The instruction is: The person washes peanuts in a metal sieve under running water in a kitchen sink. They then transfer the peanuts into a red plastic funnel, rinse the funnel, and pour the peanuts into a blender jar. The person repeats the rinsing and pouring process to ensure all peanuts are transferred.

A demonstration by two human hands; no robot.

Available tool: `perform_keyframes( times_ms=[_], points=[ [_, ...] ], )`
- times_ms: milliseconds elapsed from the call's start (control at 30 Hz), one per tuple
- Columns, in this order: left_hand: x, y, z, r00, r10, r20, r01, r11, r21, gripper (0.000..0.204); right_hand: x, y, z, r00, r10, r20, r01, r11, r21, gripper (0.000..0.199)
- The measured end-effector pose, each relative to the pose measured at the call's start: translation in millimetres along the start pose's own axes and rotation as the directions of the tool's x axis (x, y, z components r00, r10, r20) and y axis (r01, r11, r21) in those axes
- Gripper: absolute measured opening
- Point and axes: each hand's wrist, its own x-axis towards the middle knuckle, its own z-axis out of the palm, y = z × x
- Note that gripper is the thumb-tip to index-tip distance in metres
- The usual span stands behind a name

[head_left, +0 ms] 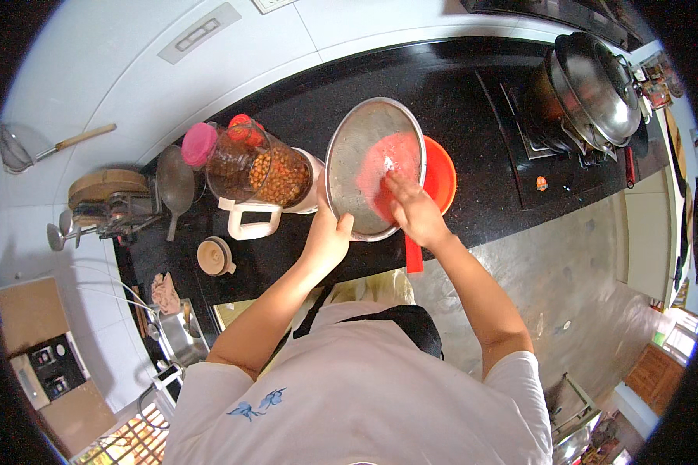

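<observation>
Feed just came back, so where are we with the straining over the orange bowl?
Done: red pulp sits in the metal sieve. In hand: the left hand grips the sieve's rim over the orange bowl, and the right hand presses the pulp. Left: pulp remains unstrained; the blender jug is full.

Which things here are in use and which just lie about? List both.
In use: left hand gripping the metal sieve; right hand pressing inside it; red bowl beneath.

Lying about: blender jar, small lid, ladle, stacked pots on the stove.
</observation>
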Motion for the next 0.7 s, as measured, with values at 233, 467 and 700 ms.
perform_keyframes(
  times_ms=[233, 467, 700],
  points=[
    [2, -7, 10, 0.998, 0.057, -0.017, -0.057, 0.998, -0.033, 0.072, 15, 7, -9, 0.994, -0.024, -0.108, 0.012, 0.993, -0.117, 0.052],
    [14, -50, 13, 0.995, -0.013, 0.096, 0.032, 0.98, -0.195, 0.059, 26, -28, -18, 0.968, 0.117, -0.221, -0.021, 0.917, 0.398, 0.051],
    [6, -35, 23, 0.951, -0.166, 0.262, 0.286, 0.791, -0.54, 0.049, 64, -70, -13, 0.988, 0.019, -0.151, 0.105, 0.633, 0.767, 0.063]
  ],
)
